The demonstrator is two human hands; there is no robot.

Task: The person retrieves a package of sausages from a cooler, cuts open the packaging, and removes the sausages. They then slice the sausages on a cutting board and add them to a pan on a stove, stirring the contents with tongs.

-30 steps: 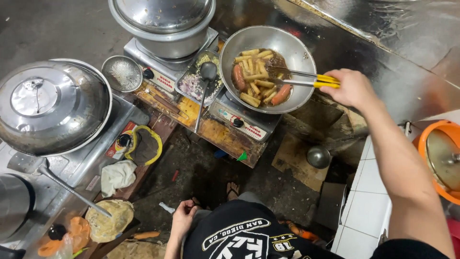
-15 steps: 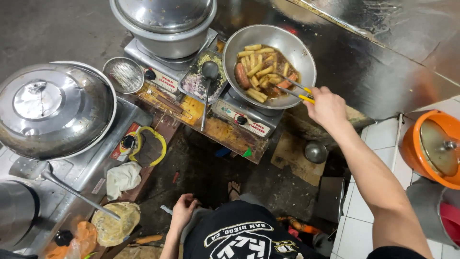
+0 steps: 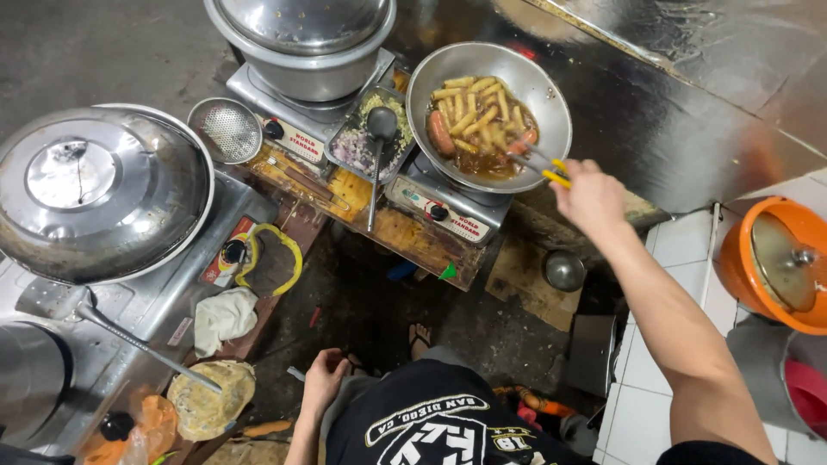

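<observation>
Tongs (image 3: 541, 164) in right hand (image 3: 591, 198), two sausages (image 3: 440, 133).

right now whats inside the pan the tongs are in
Fries and two sausages in brown oil in the pan; the right hand holds tongs gripping one sausage. The pan's bottom is covered.

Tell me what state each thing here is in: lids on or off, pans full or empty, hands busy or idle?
Frying pan: uncovered, holds fries and sausages in oil.
Tongs: gripped, tips in the pan.
Right hand: closed on the tongs.
Left hand: empty, down by the knee.
Big wok: covered by a lid.
Top pot: lid on.
Strainer: empty.
Orange pot: lidded.
</observation>
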